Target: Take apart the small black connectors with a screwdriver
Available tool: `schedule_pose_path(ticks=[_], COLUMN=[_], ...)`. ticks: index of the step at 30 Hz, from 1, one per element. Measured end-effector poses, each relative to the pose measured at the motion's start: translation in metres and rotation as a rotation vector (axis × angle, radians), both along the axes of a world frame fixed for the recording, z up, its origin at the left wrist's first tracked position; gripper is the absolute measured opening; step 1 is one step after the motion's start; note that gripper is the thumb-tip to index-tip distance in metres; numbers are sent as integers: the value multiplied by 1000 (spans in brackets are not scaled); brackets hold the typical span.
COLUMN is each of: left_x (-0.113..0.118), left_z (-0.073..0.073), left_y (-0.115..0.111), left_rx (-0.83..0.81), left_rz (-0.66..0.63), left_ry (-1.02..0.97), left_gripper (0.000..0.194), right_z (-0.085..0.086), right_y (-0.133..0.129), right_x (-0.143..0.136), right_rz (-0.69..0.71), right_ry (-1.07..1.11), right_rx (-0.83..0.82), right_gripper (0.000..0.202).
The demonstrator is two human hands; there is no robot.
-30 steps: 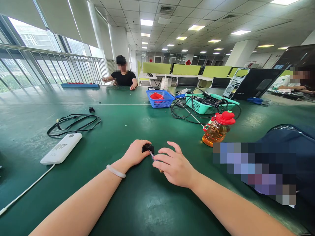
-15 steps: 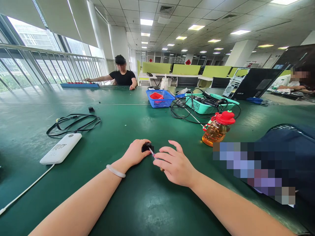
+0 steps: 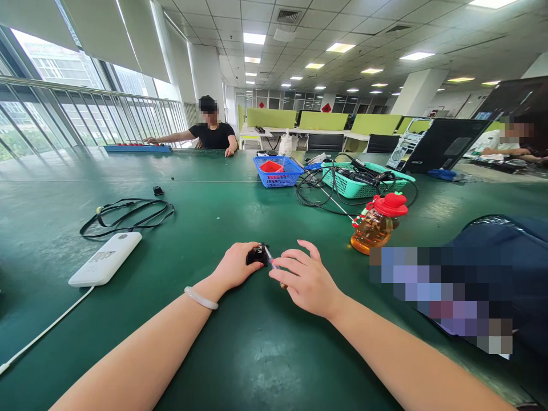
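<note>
My left hand [image 3: 234,266] is closed around a small black block-shaped part [image 3: 255,256], thumb on the near side and fingers behind it, low over the green table [image 3: 265,348]. A pale ring circles the left wrist. In my right hand [image 3: 306,281] is a slim tool that looks like a small screwdriver [image 3: 269,257], pinched between thumb and fingers, other fingers raised. Its shaft points up and left, with the tip at the black part's upper right edge. Whether the tip touches the part, I cannot tell. The handle is mostly hidden by my fingers.
On the left lie a white power bank [image 3: 106,260] with a cable and a looped black cord [image 3: 128,217]. A red-capped bottle [image 3: 377,225], a blue basket [image 3: 278,172] and a green basket [image 3: 349,185] with cables stand right of centre. Someone [image 3: 214,134] sits across the table.
The screwdriver's tip has shifted up and to the right along the black part, and my right hand has risen slightly with it. My left hand keeps its hold in place.
</note>
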State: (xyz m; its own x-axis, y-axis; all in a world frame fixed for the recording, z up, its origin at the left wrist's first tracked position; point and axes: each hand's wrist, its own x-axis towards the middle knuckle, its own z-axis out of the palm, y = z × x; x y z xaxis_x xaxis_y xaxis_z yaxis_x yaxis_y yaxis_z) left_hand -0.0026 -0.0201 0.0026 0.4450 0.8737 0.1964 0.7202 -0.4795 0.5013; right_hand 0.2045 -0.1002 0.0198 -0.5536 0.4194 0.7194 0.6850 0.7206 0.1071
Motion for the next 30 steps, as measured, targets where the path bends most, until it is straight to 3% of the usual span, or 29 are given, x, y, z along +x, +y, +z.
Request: schedule_pose_path(ticks=[7,11,16,20,25,30], left_x=[-1,-1,-1,-1,-1,-1], left_z=[-3,-3,-4,-4,-2,-1], left_y=[3,2,2,2,0,0], left_rx=[16,4,10,29,18,15], left_rz=[-57,-33,-28,-50,-40,-40], left_ry=[2,-16,-9,7,20,28], left_gripper=[39,41,39,33,32,30], right_z=[-7,-5,5,7,2,-1], right_y=[12,12,-1,-4,4,7], right_x=[6,6,-1,-5,-1,2], right_rz=[-42,-92,-6,36,-9,-36], right_ry=[174,214,226,270,315,335], right_rx=[-165,-94,-7,-55,-168,-169], right_gripper=[30,30,23,16,8,9])
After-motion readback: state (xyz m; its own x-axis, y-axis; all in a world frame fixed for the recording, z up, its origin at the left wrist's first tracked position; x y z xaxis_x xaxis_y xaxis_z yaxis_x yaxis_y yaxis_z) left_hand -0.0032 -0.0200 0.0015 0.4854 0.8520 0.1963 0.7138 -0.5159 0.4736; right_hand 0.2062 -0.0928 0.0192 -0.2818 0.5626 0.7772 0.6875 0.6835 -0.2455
